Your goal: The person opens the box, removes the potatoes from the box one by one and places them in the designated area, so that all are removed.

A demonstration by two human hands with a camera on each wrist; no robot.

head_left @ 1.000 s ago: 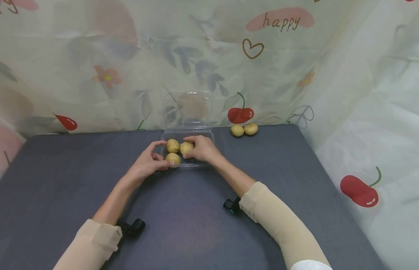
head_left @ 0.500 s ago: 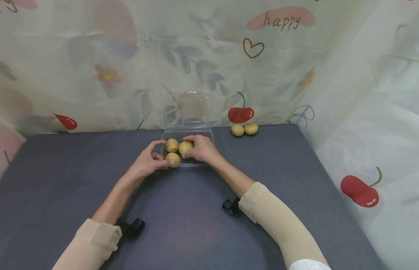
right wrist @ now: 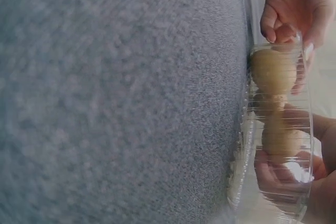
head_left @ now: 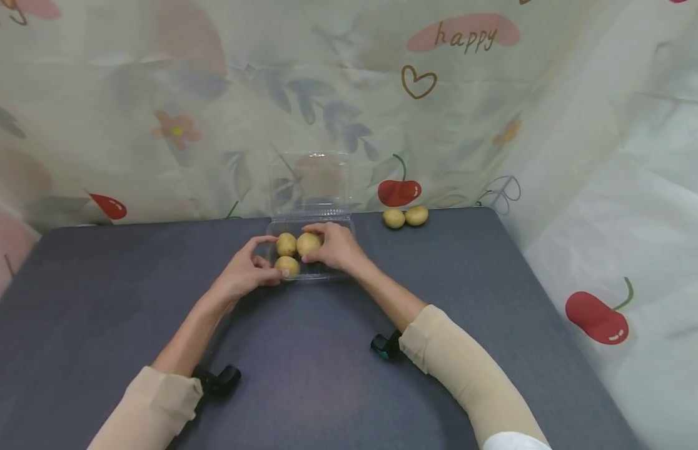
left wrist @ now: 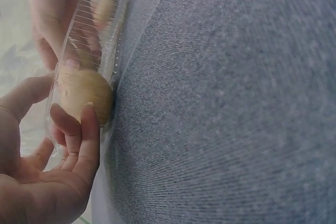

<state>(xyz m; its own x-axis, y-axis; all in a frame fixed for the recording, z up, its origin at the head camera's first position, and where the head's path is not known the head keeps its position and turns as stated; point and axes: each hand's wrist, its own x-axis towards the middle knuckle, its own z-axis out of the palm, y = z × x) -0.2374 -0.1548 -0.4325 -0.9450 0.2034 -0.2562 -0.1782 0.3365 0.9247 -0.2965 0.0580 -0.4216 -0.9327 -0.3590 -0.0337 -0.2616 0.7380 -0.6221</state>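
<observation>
Dark grey cloth covers the table (head_left: pixel 129 300), and at its far middle sits a clear plastic clamshell box (head_left: pixel 338 270), lid up, with three small yellow potatoes inside. Almost nothing has shifted over the last second, so the arranging looks unfinished. The right hand (head_left: pixel 336 247) grips the back-right potato (head_left: pixel 307 243); the left hand (head_left: pixel 244 270) pinches the front potato (head_left: pixel 286 265) at the box's near-left corner. Two more loose yellow potatoes (head_left: pixel 405 217) wait by the cherry-printed curtain (head_left: pixel 157 125), with nothing between.
</observation>
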